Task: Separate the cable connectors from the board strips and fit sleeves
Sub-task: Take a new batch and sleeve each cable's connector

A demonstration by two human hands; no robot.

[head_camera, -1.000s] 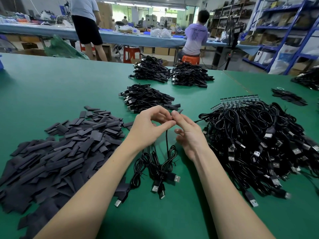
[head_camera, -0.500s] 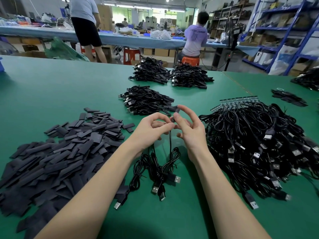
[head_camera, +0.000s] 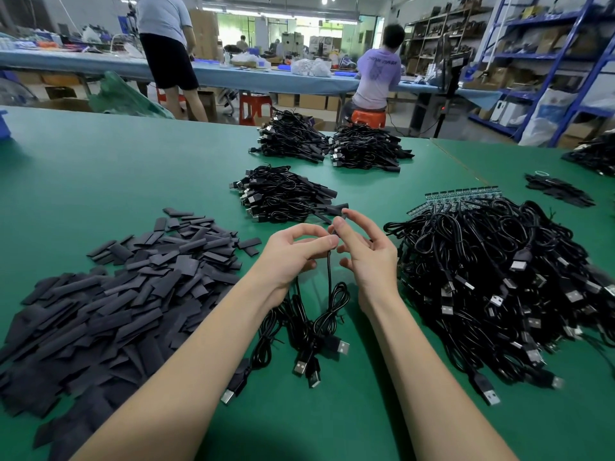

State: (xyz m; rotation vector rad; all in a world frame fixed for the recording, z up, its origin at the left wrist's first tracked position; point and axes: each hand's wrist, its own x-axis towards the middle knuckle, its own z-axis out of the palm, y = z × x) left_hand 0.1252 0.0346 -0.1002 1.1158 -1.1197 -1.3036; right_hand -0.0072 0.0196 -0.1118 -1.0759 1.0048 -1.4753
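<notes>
Left hand (head_camera: 293, 252) and right hand (head_camera: 366, 251) pinch one black cable (head_camera: 329, 271) end above green table (head_camera: 100, 168). Sleeve pile (head_camera: 109, 294) left; tangled USB cable heap (head_camera: 499, 277) with board strips (head_camera: 462, 194) right; finished bundles (head_camera: 283, 191) behind hands.

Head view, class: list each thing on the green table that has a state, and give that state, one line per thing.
Left hand: pinches the cable, fingers curled.
Right hand: pinches a small dark piece at the cable's top end.
Cable: held upright, hanging down.
Loose cables: lying under the hands.
Sleeves: loose flat heap.
Cable pile: tangled, board strips at its far edge.
Three bundles: stacked.
</notes>
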